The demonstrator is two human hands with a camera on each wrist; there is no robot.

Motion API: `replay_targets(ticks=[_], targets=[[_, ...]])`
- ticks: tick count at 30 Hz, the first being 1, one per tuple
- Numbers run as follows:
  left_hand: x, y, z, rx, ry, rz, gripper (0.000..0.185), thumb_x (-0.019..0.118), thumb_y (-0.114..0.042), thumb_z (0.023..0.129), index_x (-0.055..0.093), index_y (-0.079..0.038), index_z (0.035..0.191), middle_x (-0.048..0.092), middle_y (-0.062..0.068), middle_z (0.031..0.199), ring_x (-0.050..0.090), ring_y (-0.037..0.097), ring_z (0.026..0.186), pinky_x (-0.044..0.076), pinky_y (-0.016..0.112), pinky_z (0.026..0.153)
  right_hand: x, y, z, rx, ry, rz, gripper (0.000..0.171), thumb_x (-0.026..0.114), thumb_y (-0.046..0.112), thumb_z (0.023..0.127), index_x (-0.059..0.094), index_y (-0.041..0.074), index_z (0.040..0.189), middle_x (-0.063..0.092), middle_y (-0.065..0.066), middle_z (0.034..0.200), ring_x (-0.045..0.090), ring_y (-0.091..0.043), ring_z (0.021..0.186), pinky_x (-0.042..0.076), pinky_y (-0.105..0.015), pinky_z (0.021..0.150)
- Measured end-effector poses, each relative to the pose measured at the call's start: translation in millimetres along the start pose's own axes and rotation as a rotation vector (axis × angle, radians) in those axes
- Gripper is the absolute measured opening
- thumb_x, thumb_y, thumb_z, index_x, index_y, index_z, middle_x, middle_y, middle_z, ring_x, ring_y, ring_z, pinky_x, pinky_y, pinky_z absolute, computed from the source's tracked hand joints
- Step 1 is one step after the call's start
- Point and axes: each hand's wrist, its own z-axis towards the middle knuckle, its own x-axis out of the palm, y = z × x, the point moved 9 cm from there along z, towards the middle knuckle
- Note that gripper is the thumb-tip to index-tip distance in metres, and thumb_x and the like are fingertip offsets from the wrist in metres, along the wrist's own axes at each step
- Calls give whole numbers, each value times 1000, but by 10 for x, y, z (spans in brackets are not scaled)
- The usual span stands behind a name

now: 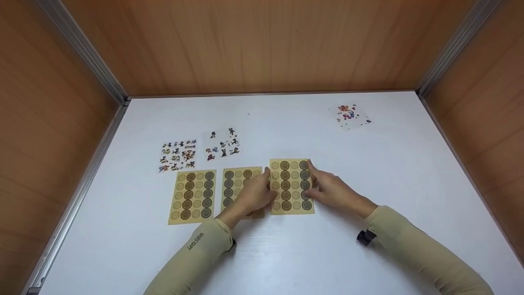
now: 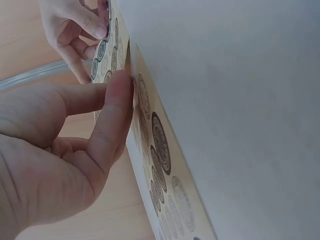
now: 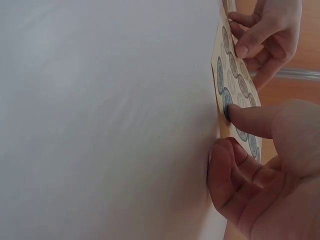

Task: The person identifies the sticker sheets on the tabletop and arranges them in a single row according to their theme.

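Three tan sheets of round stickers lie in a row on the white table (image 1: pixel 286 254). My left hand (image 1: pixel 267 180) pinches the left edge of the right-hand sheet (image 1: pixel 291 186), thumb and finger meeting at that edge (image 2: pixel 125 85). Partly under that hand lies the middle sheet (image 1: pixel 239 180). My right hand (image 1: pixel 312 180) holds the same sheet's right edge, thumb pressed on top and the other fingers curled beside it (image 3: pixel 225 130). The sheet's edge (image 3: pixel 220 75) looks slightly raised off the table. Apart from the hands lies the left sheet (image 1: pixel 191 196).
Two sheets of small cartoon stickers (image 1: pixel 179 155) (image 1: pixel 223 144) lie behind the tan sheets. Another cartoon sheet (image 1: pixel 352 114) lies at the far right. Wooden walls (image 1: pixel 262 45) with metal corner posts close the table on three sides.
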Motion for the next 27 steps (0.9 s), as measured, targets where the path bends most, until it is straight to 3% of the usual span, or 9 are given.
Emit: replay_targets(ticks=[10, 14, 18, 21, 27], targets=[[25, -48, -16, 11, -21, 86, 85, 72, -4, 90, 19, 14, 155, 66, 20, 110, 61, 16, 68, 57, 27, 64, -2, 12, -18, -9, -20, -130, 88, 79, 26, 90, 28, 3, 158, 62, 1, 98, 56, -14, 81, 52, -36, 79], [21, -59, -25, 13, -32, 133, 86, 74, -5, 90, 21, 13, 155, 64, 24, 118, 65, 21, 82, 59, 33, 81, -14, 36, -40, -51, -46, -219, 84, 78, 30, 91, 33, 4, 157, 61, -8, 112, 54, -15, 79, 54, -39, 78], [18, -59, -43, 9, -37, 178, 80, 73, -8, 91, 27, 11, 154, 59, 28, 131, 66, 25, 91, 58, 36, 86, -23, 67, -63, -93, -73, -276, 81, 76, 33, 92, 36, 5, 157, 59, -8, 119, 53, -15, 78, 54, -36, 74], [15, -61, -56, 8, -38, 219, 72, 72, -11, 93, 36, 10, 151, 57, 28, 134, 66, 26, 90, 59, 37, 82, -29, 85, -75, -118, -87, -280, 77, 76, 32, 93, 40, 8, 155, 59, -6, 120, 57, -17, 86, 54, -36, 76], [1, -83, -64, 27, -55, 269, 51, 72, -12, 93, 56, 4, 139, 60, 25, 126, 65, 28, 87, 59, 40, 78, -14, 94, -80, -126, -71, -287, 69, 74, 33, 94, 46, 10, 153, 56, -13, 134, 61, -30, 115, 53, -48, 96]])
